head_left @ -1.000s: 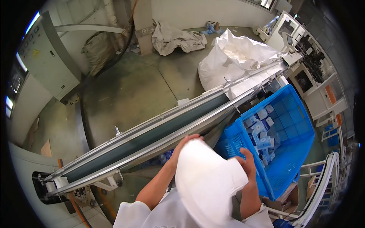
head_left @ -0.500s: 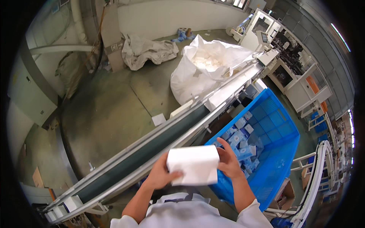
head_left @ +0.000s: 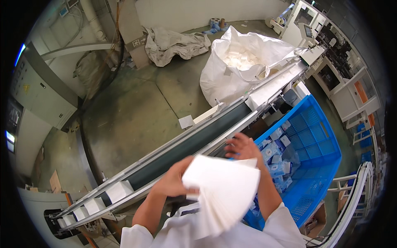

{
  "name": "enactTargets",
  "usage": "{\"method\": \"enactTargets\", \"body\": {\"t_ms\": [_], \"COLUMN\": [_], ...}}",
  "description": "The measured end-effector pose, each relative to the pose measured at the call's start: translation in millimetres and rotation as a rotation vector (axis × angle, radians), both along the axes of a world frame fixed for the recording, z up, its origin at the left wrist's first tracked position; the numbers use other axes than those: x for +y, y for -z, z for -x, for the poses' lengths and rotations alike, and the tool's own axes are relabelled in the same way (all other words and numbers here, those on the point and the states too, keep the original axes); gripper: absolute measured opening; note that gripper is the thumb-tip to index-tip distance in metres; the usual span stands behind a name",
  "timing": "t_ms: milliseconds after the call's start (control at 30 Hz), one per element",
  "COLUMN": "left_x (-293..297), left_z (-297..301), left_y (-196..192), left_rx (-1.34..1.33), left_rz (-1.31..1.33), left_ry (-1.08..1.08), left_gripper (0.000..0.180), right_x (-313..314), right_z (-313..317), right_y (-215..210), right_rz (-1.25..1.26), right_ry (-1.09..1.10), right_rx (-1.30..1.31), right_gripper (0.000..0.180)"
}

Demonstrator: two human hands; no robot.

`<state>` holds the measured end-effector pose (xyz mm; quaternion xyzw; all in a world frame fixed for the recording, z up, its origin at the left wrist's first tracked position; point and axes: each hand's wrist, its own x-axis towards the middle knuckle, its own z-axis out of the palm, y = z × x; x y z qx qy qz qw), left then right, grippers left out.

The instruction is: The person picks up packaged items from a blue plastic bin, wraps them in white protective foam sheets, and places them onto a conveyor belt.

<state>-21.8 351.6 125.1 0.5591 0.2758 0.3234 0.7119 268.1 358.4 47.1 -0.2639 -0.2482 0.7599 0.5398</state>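
My left hand is closed on the left edge of a stack of white folded tissues in front of my chest. The sheets hang loose and fan out toward the lower right, slightly blurred. My right hand is raised beyond the stack's upper right corner, by the near rail of the conveyor. Its fingers are apart and hold nothing; the stack hides part of the right wrist. On the dark green conveyor belt, a white tissue stack lies at the lower left, with several more beyond it toward the belt's end.
A blue plastic crate at right holds several blue-and-white tissue packs. Past the conveyor stands a large white sack of white pieces. A machine is at the far right, a grey cabinet at left.
My right hand has left the stack and moved up, fingers spreading. The stack has tilted and its sheets have fanned out in my left hand. The whole view has shifted, showing more stacks at lower left.
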Motion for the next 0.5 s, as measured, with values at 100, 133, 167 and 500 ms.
{"method": "enactTargets", "body": {"t_ms": [100,133,167,500], "left_x": [9,4,-2,-67], "left_z": [1,10,16,84], "left_y": [36,49,56,104], "left_rx": [0.119,0.107,0.088,-0.186], "left_rz": [0.221,0.22,0.226,0.444], "left_ry": [-0.214,-0.233,-0.24,-0.24], "left_gripper": [0.065,0.064,0.064,0.054], "right_x": [-24,-33,-40,-119], "right_z": [33,40,43,139], "right_y": [-7,-10,-9,-14], "right_rz": [-0.065,-0.193,-0.243,-0.069], "right_ry": [-0.064,-0.048,-0.047,0.143], "right_rx": [-0.106,-0.313,-0.365,-0.692], "right_gripper": [0.081,0.091,0.091,0.094]}}
